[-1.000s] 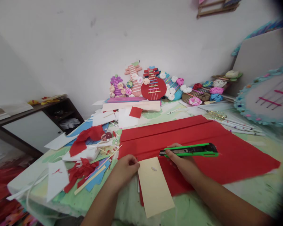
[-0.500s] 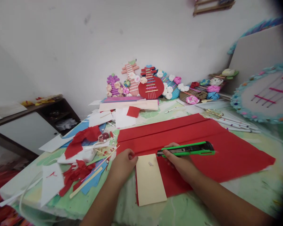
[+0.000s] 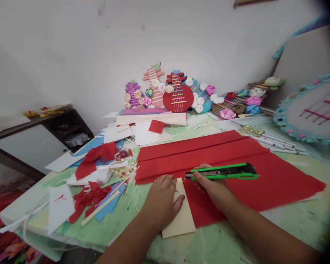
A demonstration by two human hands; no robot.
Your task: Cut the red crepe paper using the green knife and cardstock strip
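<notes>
My left hand lies flat over a cream card, fingers stretched out and thumb apart. Under the card spreads a large sheet of red paper with fold lines across its far part. In my right hand is a green and black utility knife, held level above the red sheet. Its blade end points left, close to the card's top right corner. Part of the card is hidden beneath my left hand.
On the left lie red scraps, paper strips and white card pieces. Paper-craft lutes lean against the wall behind. Gold-handled scissors and several white pens lie at the right.
My left hand has moved right, from the card's left edge to flat on top of it, with the fingers opening out. The knife stays in my right hand, almost unmoved.
</notes>
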